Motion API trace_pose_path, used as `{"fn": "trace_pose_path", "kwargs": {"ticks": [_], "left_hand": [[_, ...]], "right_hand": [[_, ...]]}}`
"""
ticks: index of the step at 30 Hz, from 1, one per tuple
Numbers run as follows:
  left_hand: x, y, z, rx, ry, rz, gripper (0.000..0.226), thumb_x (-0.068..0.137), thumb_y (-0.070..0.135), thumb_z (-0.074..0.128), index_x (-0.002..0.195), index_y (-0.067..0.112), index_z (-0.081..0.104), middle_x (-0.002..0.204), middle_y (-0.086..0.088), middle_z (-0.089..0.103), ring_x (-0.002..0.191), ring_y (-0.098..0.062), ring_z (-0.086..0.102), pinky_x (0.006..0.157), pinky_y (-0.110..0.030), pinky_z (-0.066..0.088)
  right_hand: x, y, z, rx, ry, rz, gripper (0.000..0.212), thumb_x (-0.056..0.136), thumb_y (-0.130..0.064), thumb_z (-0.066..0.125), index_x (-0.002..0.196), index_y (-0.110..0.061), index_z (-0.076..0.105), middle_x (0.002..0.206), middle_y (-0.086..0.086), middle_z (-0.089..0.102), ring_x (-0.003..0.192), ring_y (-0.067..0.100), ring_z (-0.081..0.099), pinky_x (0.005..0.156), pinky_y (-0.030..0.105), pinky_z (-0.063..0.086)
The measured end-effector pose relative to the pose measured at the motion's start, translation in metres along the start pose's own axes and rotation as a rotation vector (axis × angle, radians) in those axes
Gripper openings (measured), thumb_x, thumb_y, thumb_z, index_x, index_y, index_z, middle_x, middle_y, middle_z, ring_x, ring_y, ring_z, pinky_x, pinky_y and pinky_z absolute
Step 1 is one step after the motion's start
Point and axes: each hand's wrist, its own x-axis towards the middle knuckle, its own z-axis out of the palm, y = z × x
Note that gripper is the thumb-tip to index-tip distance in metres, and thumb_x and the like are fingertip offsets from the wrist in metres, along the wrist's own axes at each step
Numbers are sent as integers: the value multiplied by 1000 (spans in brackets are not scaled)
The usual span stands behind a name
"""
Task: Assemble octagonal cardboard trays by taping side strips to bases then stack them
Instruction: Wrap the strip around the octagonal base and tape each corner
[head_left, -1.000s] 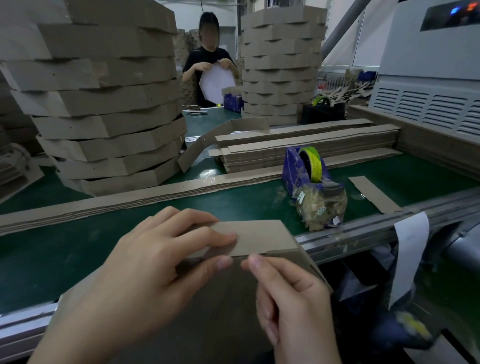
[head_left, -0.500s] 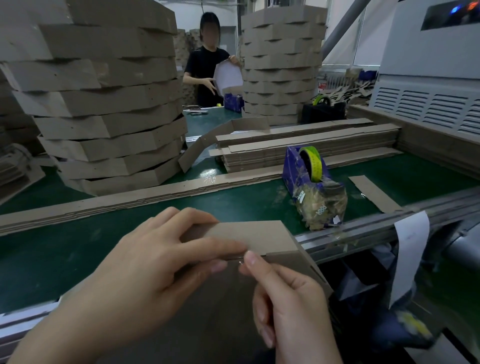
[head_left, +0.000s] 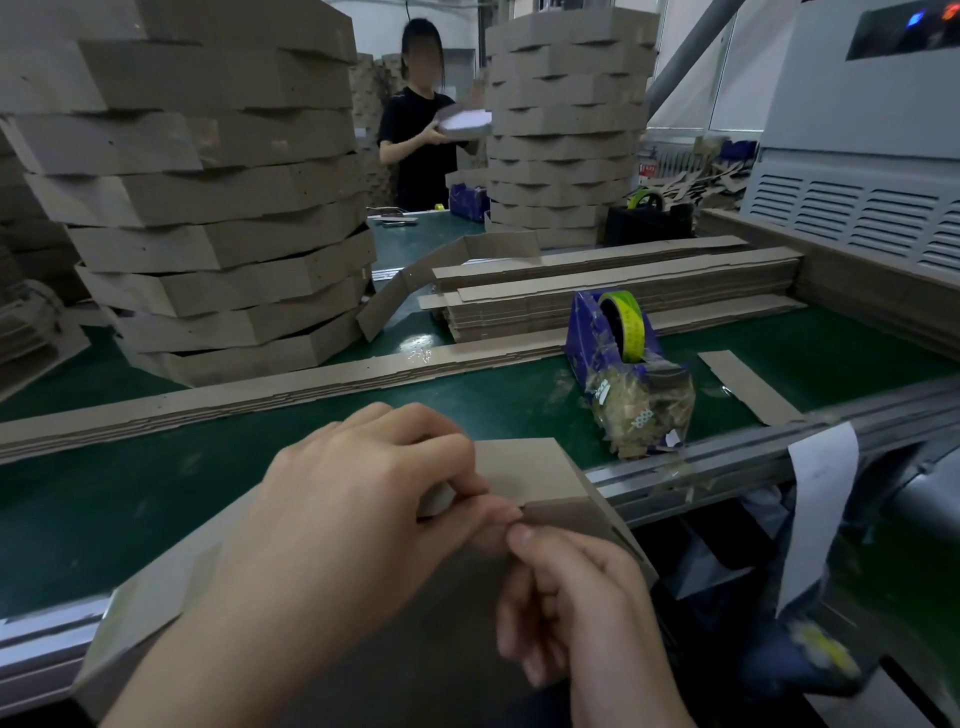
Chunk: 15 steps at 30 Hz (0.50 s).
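cardboard side strip (head_left: 519, 467) pinched by left hand (head_left: 337, 519) and right hand (head_left: 571, 608), both curled.

I'm looking at a green surface (head_left: 130, 509). A tall stack of trays (head_left: 208, 234) stands at its left, and long side strips (head_left: 260, 395) run across the middle — a blue tape dispenser (head_left: 618, 338) sits to their right, with a short cardboard piece (head_left: 748, 384) just beyond.
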Motion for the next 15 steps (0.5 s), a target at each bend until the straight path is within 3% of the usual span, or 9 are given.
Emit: {"fn": "trace_pose_path", "kwargs": {"ticks": [4,7,9,11,13,15], "left_hand": [[1,-3,1,16,29,0,35,78,61,47,67,34,65,91,22,66,76,-10,64,45,-33,49],[-2,-6,-1,7,43,-24,34,78,61,49,66,34,65,92,22,66,74,-9,63,45,-35,50],[-4,-8,-2,25,29,-5,34,79,59,49,69,33,68,94,20,67,79,-12,65,48,-34,51],[-6,-10,-3,72,-5,31,32,80,57,49,75,33,69,98,18,67,85,-14,66,52,-27,48],[-9,-13,-4,116,-47,51,32,80,57,50,86,33,71,102,15,65,88,-15,66,57,-23,43],[-12,-15,-5,210,-99,71,37,76,58,61,100,33,71,104,12,64,87,-17,65,58,-23,42]], "right_hand": [[2,0,-7,-102,-60,44,28,73,-29,59,67,-8,77,43,16,55,27,15,33,32,16,20],[0,10,-10,-177,-26,57,35,85,-26,61,65,0,73,40,13,51,27,13,35,32,17,23],[0,13,-14,-187,113,-170,35,75,-36,61,59,-6,71,36,6,45,29,9,35,36,14,27],[5,14,-24,-232,288,-466,28,74,-41,59,66,-17,71,44,1,49,39,4,42,44,12,32],[18,11,-36,-420,398,-643,20,79,-42,53,78,-29,69,69,-9,59,62,6,55,57,14,40],[37,10,-49,-675,400,-655,14,85,-40,54,95,-37,64,94,-18,55,90,7,56,79,18,42]]}}
